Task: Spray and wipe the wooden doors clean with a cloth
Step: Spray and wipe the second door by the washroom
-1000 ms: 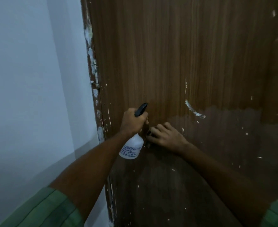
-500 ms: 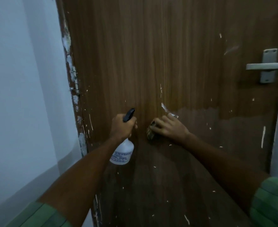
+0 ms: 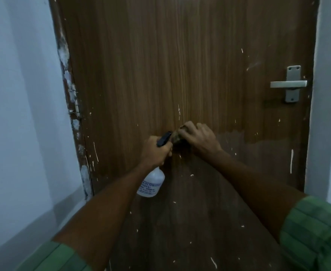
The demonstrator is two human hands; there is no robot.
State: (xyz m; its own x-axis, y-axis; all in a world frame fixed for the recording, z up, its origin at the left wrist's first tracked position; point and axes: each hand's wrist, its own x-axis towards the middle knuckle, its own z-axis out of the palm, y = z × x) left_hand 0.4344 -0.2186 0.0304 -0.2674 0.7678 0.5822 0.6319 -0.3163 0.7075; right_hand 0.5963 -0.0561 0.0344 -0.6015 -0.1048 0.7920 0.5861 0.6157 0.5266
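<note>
The wooden door [image 3: 180,65] fills the middle of the view, its brown grain flecked with pale paint specks, and its lower part looks darker than the upper part, with the boundary running level with the hands. A dark, bunched cloth [image 3: 177,138] is pressed against the door near its centre under the right hand [image 3: 198,138], whose fingers curl over it and hold it to the wood. Just beside it, the left hand [image 3: 156,151] grips the neck of a white spray bottle [image 3: 152,182], fingers wrapped round it below the black nozzle, which points toward the cloth; the labelled body hangs below the fist. Both forearms end in green sleeves [image 3: 315,231]. A metal lever handle [image 3: 289,84] sits at the door's right edge. A chipped frame [image 3: 72,114] borders the door on the left, and pale walls [image 3: 14,114] stand on either side.
</note>
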